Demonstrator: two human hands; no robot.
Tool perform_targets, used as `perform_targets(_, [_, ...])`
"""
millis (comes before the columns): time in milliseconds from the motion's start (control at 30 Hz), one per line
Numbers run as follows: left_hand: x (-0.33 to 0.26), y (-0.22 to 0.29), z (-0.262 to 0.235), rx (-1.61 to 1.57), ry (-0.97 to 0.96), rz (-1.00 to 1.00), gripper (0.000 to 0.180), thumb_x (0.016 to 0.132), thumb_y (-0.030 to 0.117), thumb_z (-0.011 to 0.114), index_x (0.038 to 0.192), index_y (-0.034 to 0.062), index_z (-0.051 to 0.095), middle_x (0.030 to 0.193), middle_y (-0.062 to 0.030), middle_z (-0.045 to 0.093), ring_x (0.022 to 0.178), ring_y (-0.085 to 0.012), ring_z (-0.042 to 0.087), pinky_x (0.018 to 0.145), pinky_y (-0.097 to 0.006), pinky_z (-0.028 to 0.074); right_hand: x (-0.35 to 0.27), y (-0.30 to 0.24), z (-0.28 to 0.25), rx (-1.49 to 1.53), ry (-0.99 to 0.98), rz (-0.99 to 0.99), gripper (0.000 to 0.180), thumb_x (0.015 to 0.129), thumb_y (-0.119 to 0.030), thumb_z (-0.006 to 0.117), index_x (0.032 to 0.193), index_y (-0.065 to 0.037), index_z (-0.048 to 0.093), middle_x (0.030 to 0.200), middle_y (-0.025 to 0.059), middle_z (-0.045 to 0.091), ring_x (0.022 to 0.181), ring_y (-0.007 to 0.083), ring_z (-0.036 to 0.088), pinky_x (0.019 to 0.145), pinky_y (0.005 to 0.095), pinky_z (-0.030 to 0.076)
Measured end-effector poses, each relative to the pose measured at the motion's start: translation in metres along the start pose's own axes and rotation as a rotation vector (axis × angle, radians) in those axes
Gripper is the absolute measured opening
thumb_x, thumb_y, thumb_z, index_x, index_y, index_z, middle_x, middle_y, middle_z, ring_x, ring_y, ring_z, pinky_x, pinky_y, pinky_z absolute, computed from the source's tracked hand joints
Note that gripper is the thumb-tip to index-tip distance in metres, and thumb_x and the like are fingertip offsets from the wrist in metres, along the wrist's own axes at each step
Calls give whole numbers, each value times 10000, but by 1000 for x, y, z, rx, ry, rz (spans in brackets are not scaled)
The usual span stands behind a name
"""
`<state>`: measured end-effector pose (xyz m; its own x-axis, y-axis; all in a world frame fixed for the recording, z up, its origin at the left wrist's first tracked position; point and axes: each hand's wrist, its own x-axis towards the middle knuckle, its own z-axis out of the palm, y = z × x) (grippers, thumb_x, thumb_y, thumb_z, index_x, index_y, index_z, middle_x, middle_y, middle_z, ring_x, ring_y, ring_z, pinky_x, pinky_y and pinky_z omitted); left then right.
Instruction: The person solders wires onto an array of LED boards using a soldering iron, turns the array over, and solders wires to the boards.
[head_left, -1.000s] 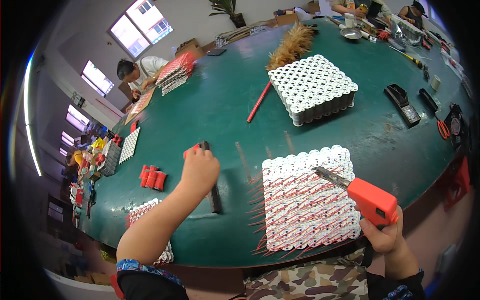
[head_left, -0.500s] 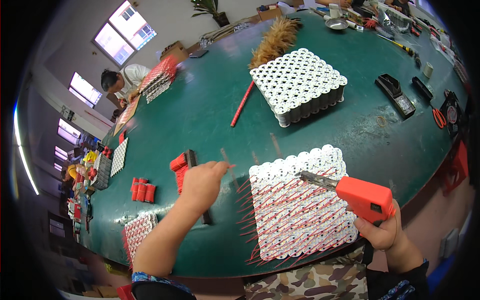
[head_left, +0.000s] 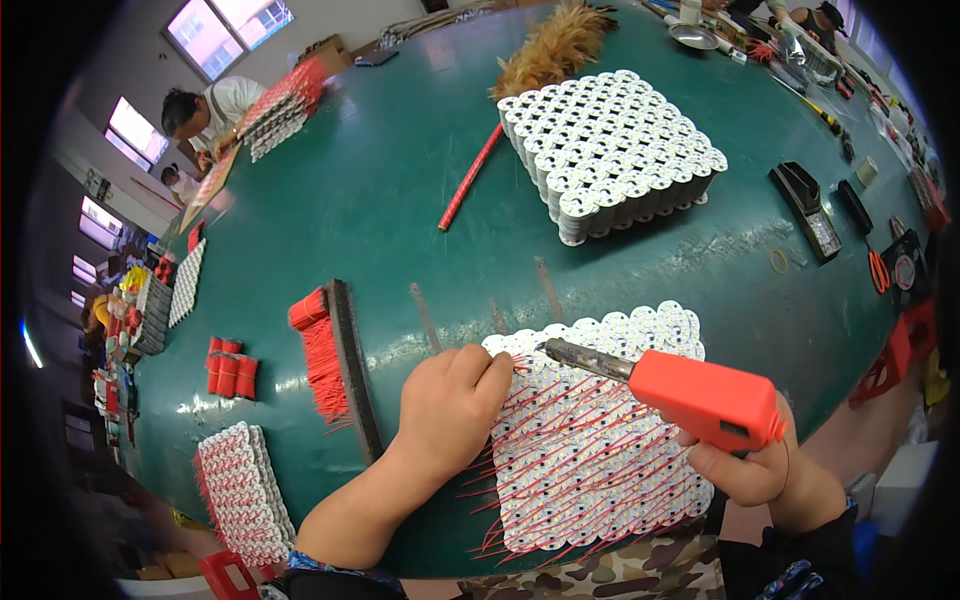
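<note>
Green worktop [head_left: 400, 190] carries a block of white tubes with red fuses [head_left: 600, 440] at its near edge. Left hand [head_left: 450, 405] pinches fuses at the block's far left corner, grip clenched. Right hand [head_left: 745, 465] grasps an orange glue gun [head_left: 700, 395], nozzle over the block's far edge.

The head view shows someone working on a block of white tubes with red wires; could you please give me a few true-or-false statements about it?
1. The right hand holds an orange glue gun. True.
2. The left hand rests on the near tube block. True.
3. The table is red. False: green.
4. The feather duster lies on the near block. False: it lies beyond the far tube block.
</note>
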<state>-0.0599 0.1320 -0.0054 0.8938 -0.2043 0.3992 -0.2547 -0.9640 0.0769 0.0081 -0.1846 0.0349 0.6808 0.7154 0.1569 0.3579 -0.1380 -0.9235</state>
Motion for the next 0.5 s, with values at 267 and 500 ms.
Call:
perform_targets(267, [-2,-4,8,-52,-23,12,197,787,90,679,978,64,722,796,-47,584,701,-239,619,614,-381,479,15,15,12,-48,-27,-60,411,839,-110,728,1215,37,650,1045,178,694,862,328,706,819,366,562])
perform_targets(500, [0,-3,7,-72,-18,35,194,786,94,687,974,61,722,795,-45,585,688,-238,610,611,-388,467,19,15,14,-84,-64,-63,421,833,-96,740,1219,47,651,1119,217,704,934,349,729,839,364,570])
